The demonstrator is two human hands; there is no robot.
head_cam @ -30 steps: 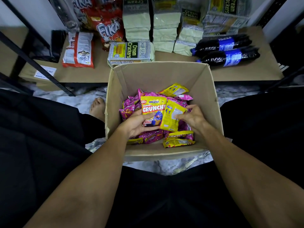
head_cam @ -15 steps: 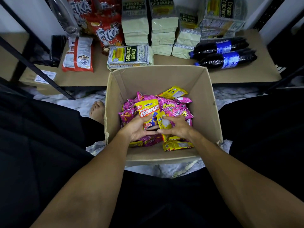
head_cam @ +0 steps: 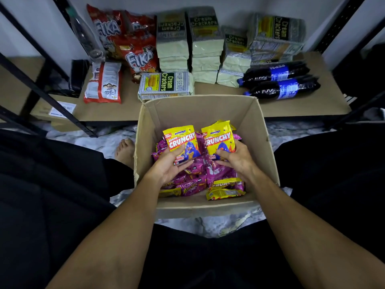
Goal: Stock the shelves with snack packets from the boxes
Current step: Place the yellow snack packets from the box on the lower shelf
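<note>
An open cardboard box (head_cam: 262,130) stands on the floor between my knees, holding several purple snack packets (head_cam: 200,170) and a few yellow ones (head_cam: 225,190). My left hand (head_cam: 168,165) holds a yellow Crunchy packet (head_cam: 181,138) upright, its front facing me. My right hand (head_cam: 235,157) holds a second yellow Crunchy packet (head_cam: 218,138) upright beside the first. Both hands are inside the box, just above the pile. Behind the box runs the low wooden shelf (head_cam: 302,107).
On the shelf lie red Fika bags (head_cam: 141,57), a red and white bag (head_cam: 104,82), stacked Cream Crackers packs (head_cam: 205,42) with one pack (head_cam: 164,85) lying at the front, and two dark cola bottles (head_cam: 279,80). Black shelf posts (head_cam: 41,88) flank the shelf. A bare foot (head_cam: 125,151) rests left of the box.
My right hand has turned its yellow packet front-up and moved right and up. The left hand lifted its packet slightly. Both packets now stand side by side.
</note>
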